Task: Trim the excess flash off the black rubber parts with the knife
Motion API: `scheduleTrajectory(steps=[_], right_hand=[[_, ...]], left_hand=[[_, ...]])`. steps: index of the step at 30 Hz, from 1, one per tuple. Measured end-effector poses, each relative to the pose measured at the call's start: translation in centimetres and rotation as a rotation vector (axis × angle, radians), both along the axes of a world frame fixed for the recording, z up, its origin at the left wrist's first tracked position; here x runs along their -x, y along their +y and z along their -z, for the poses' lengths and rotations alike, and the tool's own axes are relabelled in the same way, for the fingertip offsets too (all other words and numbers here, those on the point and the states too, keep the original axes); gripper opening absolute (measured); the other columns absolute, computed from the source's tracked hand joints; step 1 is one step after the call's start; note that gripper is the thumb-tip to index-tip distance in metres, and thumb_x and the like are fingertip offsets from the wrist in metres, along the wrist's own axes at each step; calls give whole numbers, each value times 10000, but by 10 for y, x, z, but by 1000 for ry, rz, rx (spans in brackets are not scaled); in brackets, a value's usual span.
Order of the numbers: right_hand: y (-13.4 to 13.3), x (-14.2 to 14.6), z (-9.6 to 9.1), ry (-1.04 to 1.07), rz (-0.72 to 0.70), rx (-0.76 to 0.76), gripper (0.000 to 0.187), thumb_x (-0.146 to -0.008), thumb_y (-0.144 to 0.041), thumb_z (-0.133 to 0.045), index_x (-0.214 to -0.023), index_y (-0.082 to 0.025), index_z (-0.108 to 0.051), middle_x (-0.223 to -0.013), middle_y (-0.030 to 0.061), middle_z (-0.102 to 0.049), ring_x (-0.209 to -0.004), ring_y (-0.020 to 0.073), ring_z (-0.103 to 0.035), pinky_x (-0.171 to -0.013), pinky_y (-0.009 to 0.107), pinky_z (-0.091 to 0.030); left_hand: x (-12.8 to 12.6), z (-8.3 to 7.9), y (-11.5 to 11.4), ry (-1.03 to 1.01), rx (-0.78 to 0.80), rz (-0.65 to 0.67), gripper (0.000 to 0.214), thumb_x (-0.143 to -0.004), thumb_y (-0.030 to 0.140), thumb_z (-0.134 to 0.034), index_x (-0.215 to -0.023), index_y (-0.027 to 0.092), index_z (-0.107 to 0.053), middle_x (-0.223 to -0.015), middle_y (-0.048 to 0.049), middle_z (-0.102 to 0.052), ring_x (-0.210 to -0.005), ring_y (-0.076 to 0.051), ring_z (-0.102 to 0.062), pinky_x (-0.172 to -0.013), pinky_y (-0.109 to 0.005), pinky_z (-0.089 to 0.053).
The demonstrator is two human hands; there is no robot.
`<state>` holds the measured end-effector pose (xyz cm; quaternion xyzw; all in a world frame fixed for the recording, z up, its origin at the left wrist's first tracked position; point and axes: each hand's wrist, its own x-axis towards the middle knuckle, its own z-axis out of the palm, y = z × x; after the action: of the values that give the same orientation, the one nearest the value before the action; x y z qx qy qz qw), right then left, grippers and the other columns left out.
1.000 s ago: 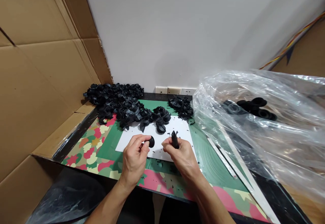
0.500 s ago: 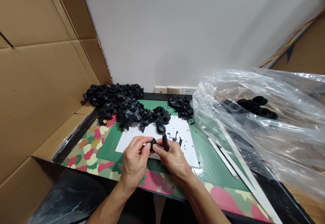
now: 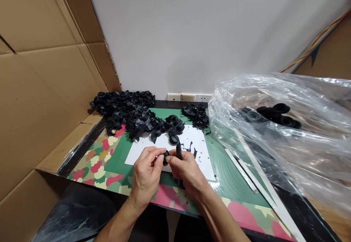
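Between the fingertips of my left hand [image 3: 147,170] is a small black ribbed rubber part [image 3: 166,157]. My right hand [image 3: 189,172] pinches the same part from the right with thumb and forefinger, while a black pen-shaped tool [image 3: 178,151] is tucked upright in its fingers. The tool's lower end is mostly hidden by the hand. Both hands are closed, over the near part of a white paper sheet [image 3: 204,163]. Just beyond them lies a pile of similar black rubber parts [image 3: 142,119]; the nearest pieces rest on the paper.
Black scraps [image 3: 195,115] are heaped at the back, with loose bits on the paper. On the right, a clear plastic bag [image 3: 227,99] holds several black ribbed parts [image 3: 281,108]. White strips [image 3: 240,168] lie on the green mat [image 3: 227,187]. Cardboard [image 3: 49,99] walls the left side.
The rubber part has turned slightly in my fingertips. My right thumb has drawn back a little and the tool stands more upright. The piles and the bag stay put.
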<state>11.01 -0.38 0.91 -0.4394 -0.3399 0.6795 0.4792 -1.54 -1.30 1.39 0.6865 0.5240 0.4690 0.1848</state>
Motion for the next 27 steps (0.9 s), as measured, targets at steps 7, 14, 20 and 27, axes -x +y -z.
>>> scheduleTrajectory(steps=[7, 14, 20, 27], right_hand=[[-1, -4, -1, 94, -45, 23, 186, -600, -309, -658, -604, -161, -546, -372, -128, -293, -358, 27, -168, -378, 211, -119], [0, -8, 2, 139, -88, 9, 274, -574, -359, -730, -636, -147, -569, -369, -129, -293, -349, 18, -167, -374, 207, -102], [-1, -9, 3, 160, -97, 2, 296, -574, -372, -754, -629, -146, -570, -369, -124, -309, -343, 13, -179, -372, 202, -108], [0, -5, 1, 127, -88, 5, 316, -542, -397, -751, -624, -144, -580, -358, -119, -331, -327, 11, -177, -353, 199, -114]], left_hand=[[1, 0, 1, -6, 45, 8, 226, -860, 199, -511, -966, 178, -710, -935, -77, -667, -754, -159, -673, -638, -254, -572], [0, -1, 1, -7, 39, 19, 237, -862, 196, -507, -977, 158, -710, -942, -86, -663, -740, -157, -676, -627, -259, -574], [-1, -4, 0, -11, 14, 18, 229, -853, 201, -513, -949, 172, -718, -909, -71, -667, -700, -140, -671, -607, -240, -571], [-1, -6, -1, -22, 14, 11, 234, -850, 230, -508, -940, 182, -718, -898, -64, -674, -589, -104, -638, -558, -212, -558]])
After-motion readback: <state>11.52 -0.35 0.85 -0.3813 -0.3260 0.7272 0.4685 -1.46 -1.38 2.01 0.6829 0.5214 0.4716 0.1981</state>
